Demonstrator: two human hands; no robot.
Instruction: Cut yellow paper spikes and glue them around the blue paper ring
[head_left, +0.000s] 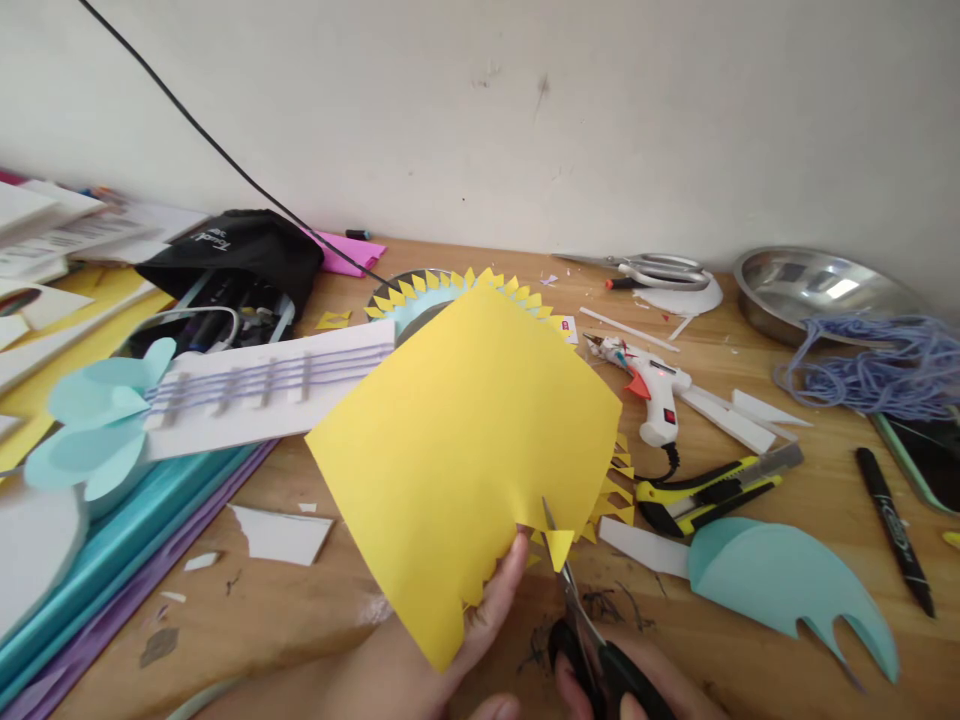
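Observation:
A yellow sheet of paper (457, 430) is held up in my left hand (495, 610), whose thumb or finger presses its lower edge; the rest of that hand is partly behind the sheet. My right hand (637, 680) grips black-handled scissors (574, 600), their blades at the sheet's lower right edge. A small yellow triangle (559, 548) sits at the blades. Zigzag cuts run along the sheet's near edge. Behind the sheet, a round piece with yellow paper teeth (487, 280) and a light blue rim (427, 300) is mostly hidden.
To the right lie a glue gun (660, 395), a utility knife (720, 490), a blue paper shape (795, 580), a marker (892, 530) and blue yarn (885, 360) by a metal bowl (780, 290). A white strip with purple strings (262, 390) and a black pouch (240, 265) stand left.

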